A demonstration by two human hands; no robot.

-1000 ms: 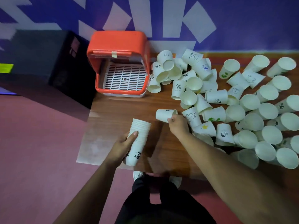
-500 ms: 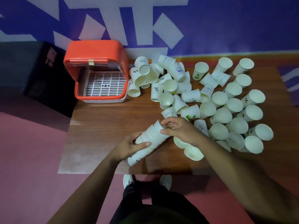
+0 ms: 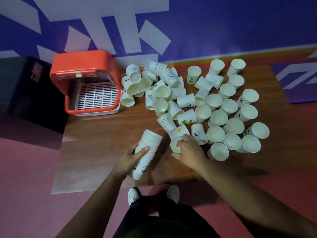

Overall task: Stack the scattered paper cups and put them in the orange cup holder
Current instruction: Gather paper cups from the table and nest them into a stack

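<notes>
My left hand grips a stack of white paper cups, tilted with its rims up and to the right, near the table's front edge. Just right of it, my right hand pinches the rim of a single loose cup lying on its side with its mouth facing me. Many scattered paper cups, some upright and some on their sides, cover the middle and right of the wooden table. The orange cup holder stands open at the table's back left, showing a white slotted tray inside.
A dark box sits left of the holder, beyond the table's edge. A purple wall with white shapes runs behind the table. My two white shoes show on the pink floor below the front edge.
My right hand has left the top of the stack and moved right onto a loose cup. The stack in my left hand has tipped more upright.
</notes>
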